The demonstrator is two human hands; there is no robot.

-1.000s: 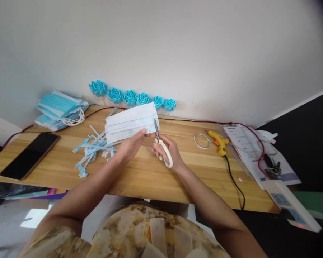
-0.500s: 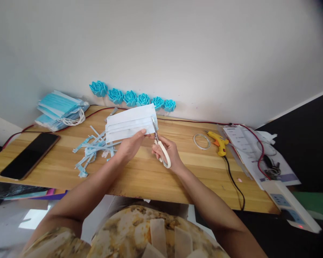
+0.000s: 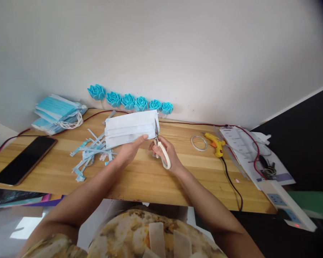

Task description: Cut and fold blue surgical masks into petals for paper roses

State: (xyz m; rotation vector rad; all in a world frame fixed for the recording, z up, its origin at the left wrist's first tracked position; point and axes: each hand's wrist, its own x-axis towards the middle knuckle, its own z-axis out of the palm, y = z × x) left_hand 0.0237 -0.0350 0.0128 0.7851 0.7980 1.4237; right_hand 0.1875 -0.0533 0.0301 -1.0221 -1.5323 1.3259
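My left hand [image 3: 130, 150] pinches the lower edge of a white pleated face mask [image 3: 129, 127] and holds it up over the wooden table [image 3: 140, 175]. My right hand [image 3: 165, 152] is closed around the white handles of a pair of scissors [image 3: 160, 147]. The blades point up and sit on the mask's right end, close to its edge. A heap of cut blue and white strips [image 3: 91, 152] lies just left of my left hand.
A stack of blue masks [image 3: 57, 113] and a black phone [image 3: 24, 159] lie at the left. Several blue paper roses [image 3: 129, 100] line the wall. To the right are a tape ring [image 3: 199, 142], a yellow glue gun [image 3: 215, 143], papers [image 3: 247, 150] and a power strip [image 3: 288, 208].
The mask and scissors have shifted slightly; the blades stay at the mask's right end. The view has tilted a little, so the table's objects sit lower and further left.
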